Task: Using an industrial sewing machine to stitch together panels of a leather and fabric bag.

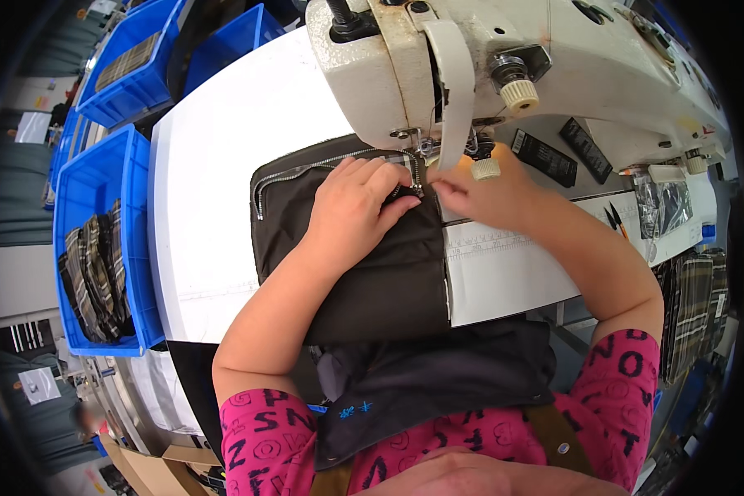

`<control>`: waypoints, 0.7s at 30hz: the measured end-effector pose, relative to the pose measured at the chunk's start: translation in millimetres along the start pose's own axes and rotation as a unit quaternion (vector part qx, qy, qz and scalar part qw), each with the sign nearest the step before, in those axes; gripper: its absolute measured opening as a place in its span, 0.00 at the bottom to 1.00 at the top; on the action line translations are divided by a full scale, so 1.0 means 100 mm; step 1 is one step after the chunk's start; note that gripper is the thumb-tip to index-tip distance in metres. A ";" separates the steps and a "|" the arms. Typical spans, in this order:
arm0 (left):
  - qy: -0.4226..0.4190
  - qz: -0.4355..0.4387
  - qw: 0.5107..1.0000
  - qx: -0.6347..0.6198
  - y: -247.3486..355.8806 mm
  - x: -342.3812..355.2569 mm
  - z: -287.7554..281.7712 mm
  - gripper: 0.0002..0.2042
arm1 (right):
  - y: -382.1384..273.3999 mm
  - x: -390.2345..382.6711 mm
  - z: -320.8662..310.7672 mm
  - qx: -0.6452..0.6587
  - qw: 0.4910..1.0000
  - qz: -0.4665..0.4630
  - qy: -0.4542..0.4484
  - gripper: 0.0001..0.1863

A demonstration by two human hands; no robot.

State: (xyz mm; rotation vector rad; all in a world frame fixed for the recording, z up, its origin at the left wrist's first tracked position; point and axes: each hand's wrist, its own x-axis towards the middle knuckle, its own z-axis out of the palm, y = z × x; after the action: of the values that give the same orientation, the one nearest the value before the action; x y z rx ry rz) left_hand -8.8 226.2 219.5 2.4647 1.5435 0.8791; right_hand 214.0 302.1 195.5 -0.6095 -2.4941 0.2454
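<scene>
A dark brown fabric piece (pixel 372 289) lies under the head of a white sewing machine (pixel 372 91). A metal-toothed zipper (pixel 293 170) runs along its upper part, curving toward the presser foot. My left hand (pixel 351 207) rests on the fabric, fingers curled and thumb bent in, gripping the cloth beside the zipper's end. A strip of plaid cloth (pixel 399 160) shows near those fingertips. My right hand (pixel 492 194) is closed just right of the zipper end, below the needle area. Its fingertips are pressed together at the fabric's edge; what they hold is hidden.
Blue bins (pixel 146 273) stand at the left, with folded plaid pieces (pixel 95 273) in one. Black labels (pixel 546 157), a pair of dark thin tools (pixel 617 221) and a clear plastic bag (pixel 663 202) lie right of the machine. Plaid fabric (pixel 693 310) is stacked at the far right.
</scene>
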 end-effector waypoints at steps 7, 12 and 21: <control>-0.050 0.148 0.988 0.006 0.04 0.03 -0.08 0.14 | 0.17 -0.06 -0.13 0.057 0.984 0.132 -0.108 0.16; -0.070 0.146 0.986 0.029 0.08 -0.01 -0.08 0.15 | 0.18 -0.05 -0.18 -0.043 0.995 0.053 -0.078 0.09; -0.040 0.105 0.990 0.082 0.17 -0.05 0.00 0.12 | 0.12 -0.12 -0.23 -0.208 0.973 -0.036 -0.088 0.05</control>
State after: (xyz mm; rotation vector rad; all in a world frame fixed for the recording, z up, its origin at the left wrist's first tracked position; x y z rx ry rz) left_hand 3.1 213.8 223.6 2.7830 1.4006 0.6946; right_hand 240.6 307.9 205.1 -0.6847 -2.7545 -0.2729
